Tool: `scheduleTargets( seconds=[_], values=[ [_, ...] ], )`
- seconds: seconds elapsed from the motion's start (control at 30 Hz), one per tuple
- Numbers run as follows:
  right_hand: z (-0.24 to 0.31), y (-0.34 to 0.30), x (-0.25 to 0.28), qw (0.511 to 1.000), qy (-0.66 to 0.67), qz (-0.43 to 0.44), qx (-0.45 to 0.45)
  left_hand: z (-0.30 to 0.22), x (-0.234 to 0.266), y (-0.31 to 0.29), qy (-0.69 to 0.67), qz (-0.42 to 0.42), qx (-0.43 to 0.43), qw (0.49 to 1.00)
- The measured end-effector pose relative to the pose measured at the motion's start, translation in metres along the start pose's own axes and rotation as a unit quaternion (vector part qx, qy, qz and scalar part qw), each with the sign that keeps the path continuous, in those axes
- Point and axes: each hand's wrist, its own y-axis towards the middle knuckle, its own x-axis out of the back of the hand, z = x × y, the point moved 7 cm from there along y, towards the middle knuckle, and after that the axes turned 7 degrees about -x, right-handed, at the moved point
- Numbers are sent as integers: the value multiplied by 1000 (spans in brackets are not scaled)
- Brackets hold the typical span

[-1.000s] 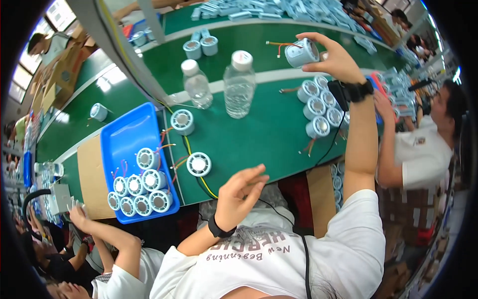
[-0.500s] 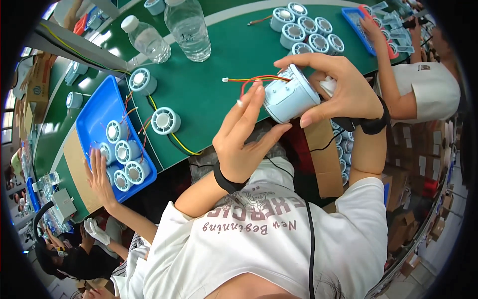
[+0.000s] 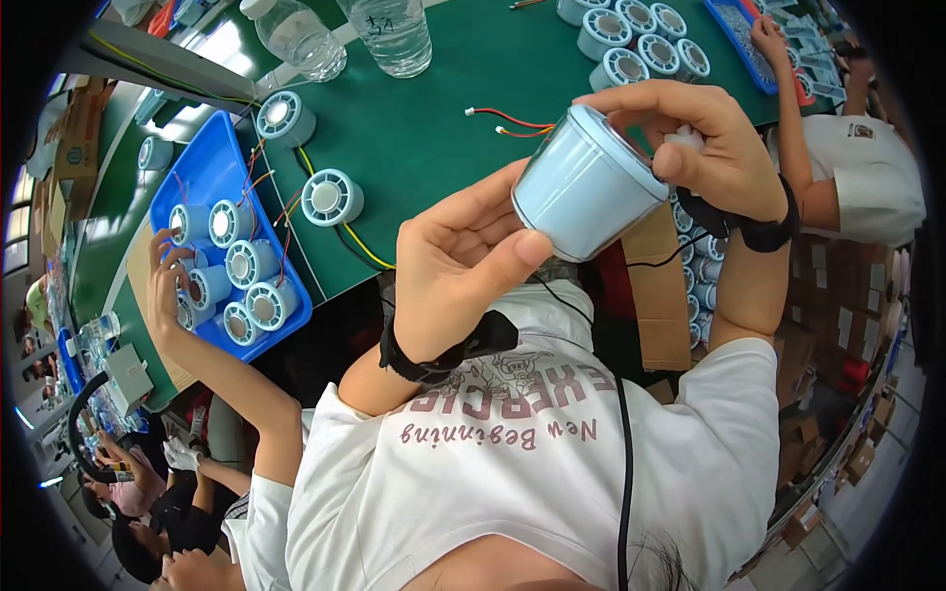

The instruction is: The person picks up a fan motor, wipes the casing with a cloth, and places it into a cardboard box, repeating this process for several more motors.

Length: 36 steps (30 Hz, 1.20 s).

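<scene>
Over the near edge of the table I hold a light-blue, cup-shaped housing tilted in both hands. Thin red and yellow wires with small white plugs come from its far side. My left hand is closed around its lower left end, with the thumb on the near wall. My right hand grips the rim at the upper right. A small white wad, perhaps cloth, is tucked in the right fingers. Two similar housings, a nearer one and a farther one, stand left of my hands.
A blue tray of housings lies left, with a co-worker's hand at it. Water bottles stand at the back. More housings cluster far right, near another person's hand. A cardboard box sits below right.
The housing has turned, so its smooth side faces me and the wires lie behind it. My left hand has moved from the wires to around the housing. The co-worker's left-side hand has shifted.
</scene>
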Motion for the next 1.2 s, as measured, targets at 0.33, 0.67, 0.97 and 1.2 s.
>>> scheduleTargets(
  seconds=[0.33, 0.67, 0.97, 1.2],
  values=[
    [-2, 0, -10, 997, -4, 75, 6, 18, -4, 1, -110, 16, 176, 978],
    [-18, -11, -13, 997, 72, 16, -12, 36, -8, 4, -99, 37, 255, 961],
    [-122, -165, 68, 851, -78, -394, -340, -85, 63, -53, 557, -246, -311, 730],
    [-224, -186, 34, 830, -217, -364, -363, -82, 114, -43, 695, -300, -180, 628]
  ],
)
